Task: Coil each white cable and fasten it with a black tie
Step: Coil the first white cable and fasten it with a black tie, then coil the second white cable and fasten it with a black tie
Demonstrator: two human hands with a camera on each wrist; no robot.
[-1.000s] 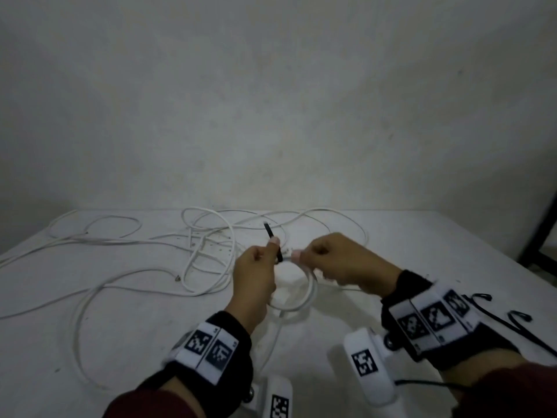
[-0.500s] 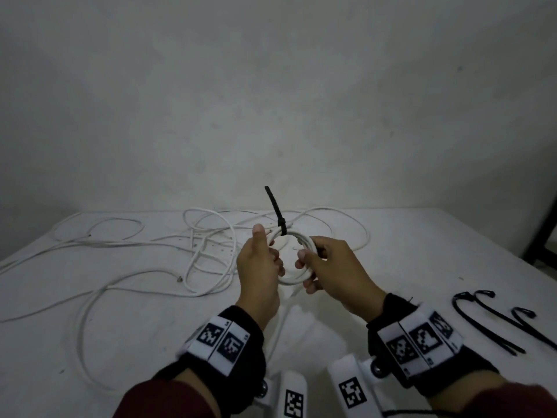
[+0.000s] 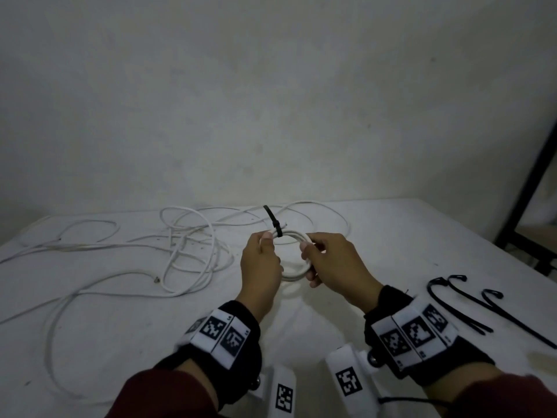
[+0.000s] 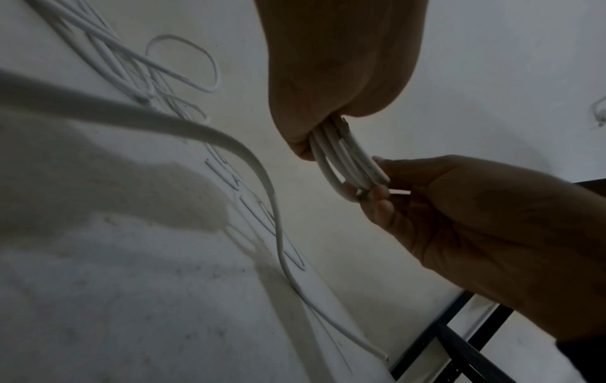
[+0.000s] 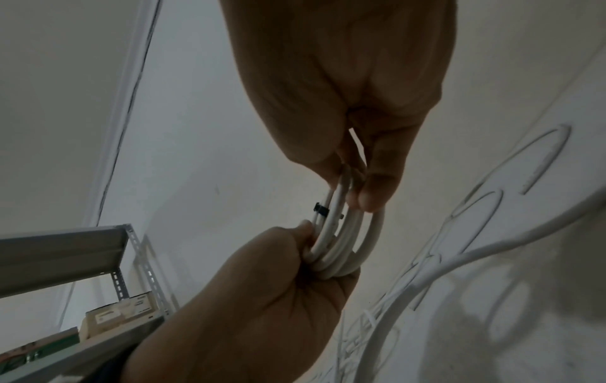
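Note:
A small coil of white cable [image 3: 297, 274] hangs above the table between both hands. My left hand [image 3: 265, 245] pinches the coil's left side, and my right hand [image 3: 309, 260] grips its right side with thumb and curled fingers. A black tie [image 3: 275, 224] is wrapped round the top of the coil, its tail sticking up free. In the left wrist view the left hand [image 4: 308, 145] pinches the bundled strands [image 4: 347, 163]. In the right wrist view the right hand [image 5: 354, 191] holds the coil [image 5: 341, 241] near the tie [image 5: 320, 208].
Several loose white cables [image 3: 187, 251] sprawl over the white table [image 3: 391, 236] to the left and behind the hands. Spare black ties [image 3: 461, 306] lie at the right. A dark frame [image 3: 530, 182] stands past the table's right edge.
One second ago both hands pinched the tie at the top of the coil. Since then they have shifted to the coil's sides, leaving the tie's tail free.

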